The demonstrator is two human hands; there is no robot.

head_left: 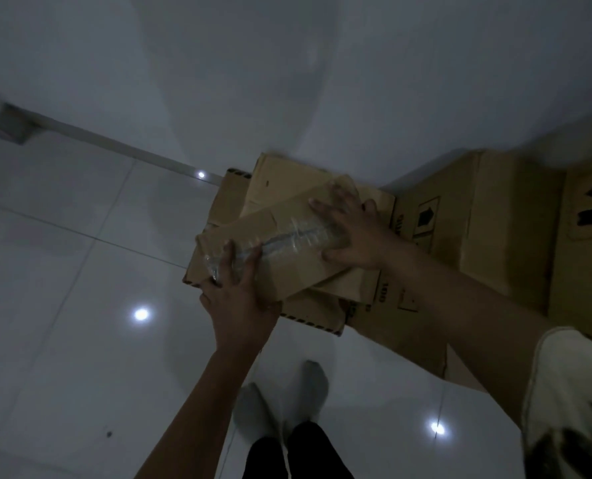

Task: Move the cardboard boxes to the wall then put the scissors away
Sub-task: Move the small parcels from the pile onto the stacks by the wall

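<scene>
You are on the first step: moving the boxes to the wall. The box (287,236) with clear tape on top sits on a stack (318,312) of flat boxes. The stack is right by the wall (287,63), in the middle of the view. The box lies crooked across the stack, and its near left end pokes out past the pile. A big box (488,229) stands just beside the stack, on the right.

Your right hand (355,233) is spread wide and flat on the far right end of the box, pressing down. Your left hand (236,295) is on the near left end, with fingers lying over the top. The light is dim and the thumb is hard to see. So I cannot tell if that grip is closed round the edge or just resting.

I think the box is almost where it should go. Next, you likely need to turn it a bit so it lines up with the stack. Then let go with both hands.

I see no scissors here. You need to go and find them after this, so that step is not yet done.
</scene>
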